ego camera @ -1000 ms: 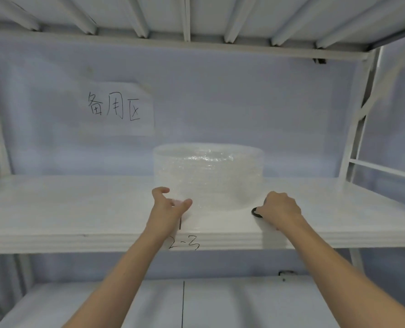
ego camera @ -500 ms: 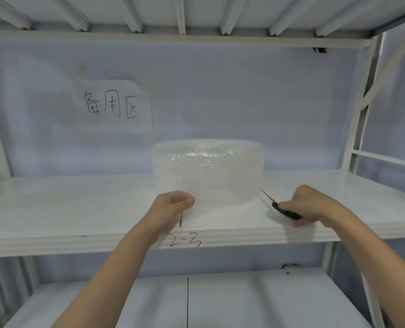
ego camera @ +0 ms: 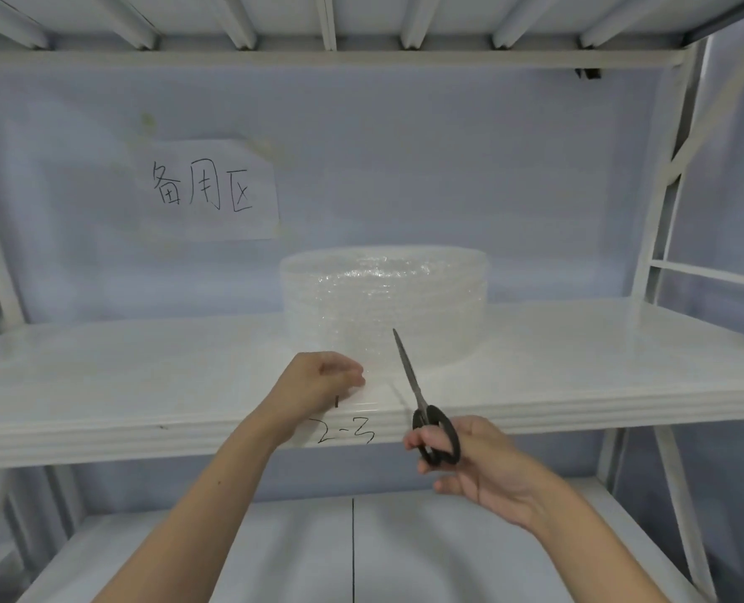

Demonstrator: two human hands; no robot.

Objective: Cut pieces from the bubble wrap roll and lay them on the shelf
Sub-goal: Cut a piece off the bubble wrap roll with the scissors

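Person at white shelf (ego camera: 100, 376), pinching bubble wrap, scissors raised.

Bubble wrap roll (ego camera: 383, 306) sits mid-shelf on its flat end, loose end pulled toward the front edge. Left hand (ego camera: 318, 385) pinches that loose end at the shelf edge. Right hand (ego camera: 461, 459) grips black-handled scissors (ego camera: 422, 406), fingers through loops, blades closed, tip pointing up at the roll. Handwritten paper sign (ego camera: 213, 189) on the wall behind.
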